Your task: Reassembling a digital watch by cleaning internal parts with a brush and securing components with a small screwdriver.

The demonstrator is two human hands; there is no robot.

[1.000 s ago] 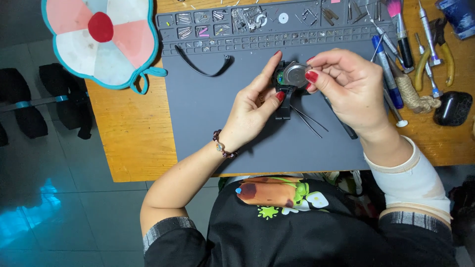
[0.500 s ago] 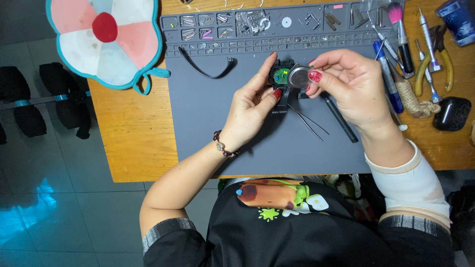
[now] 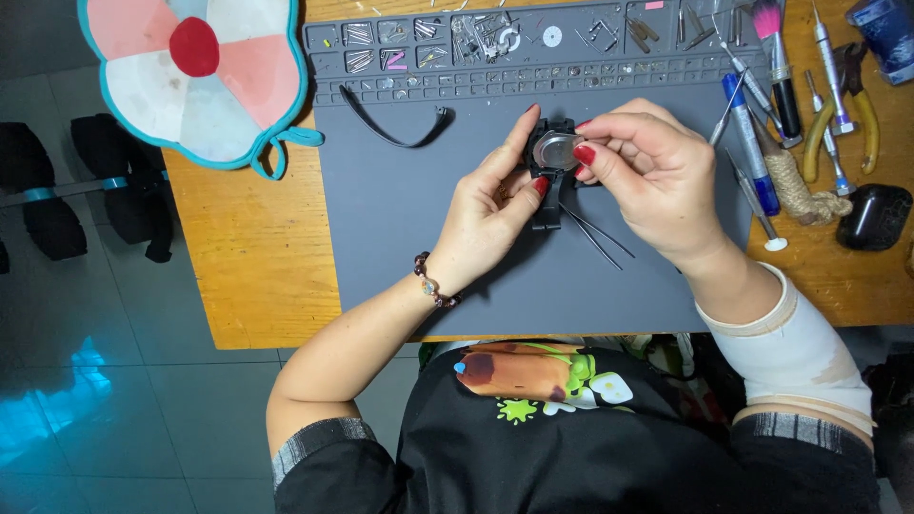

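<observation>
Since the earlier frames the round metal disc [image 3: 555, 149] has turned more flat toward the camera, and the green part seen beside it a moment ago no longer shows; the disc now seems to sit over the black holder [image 3: 549, 181], covering what lay under it. Both hands have shifted only slightly and stay close together over the upper middle of the grey mat [image 3: 400, 238].

The mat covers most of the wooden table [image 3: 248, 257]. Its back edge is a tray [image 3: 428, 38] of small compartments holding screws and bits. A flower-shaped pink and white pad [image 3: 195, 76] overhangs the table's left corner. To the right lie pliers [image 3: 852, 95], a brush [image 3: 776, 57], a blue pen [image 3: 747, 138] and screwdrivers. A thin black strap [image 3: 390, 124] curls on the mat left of the hands, and two thin black rods [image 3: 595, 233] lie just under them.

The left hand [image 3: 486, 214] grips the holder from the left, thumb and forefinger narrowly closed on its sides. The right hand [image 3: 657, 176] pinches the disc's right edge between thumb and forefinger, the other fingers curled loosely.
</observation>
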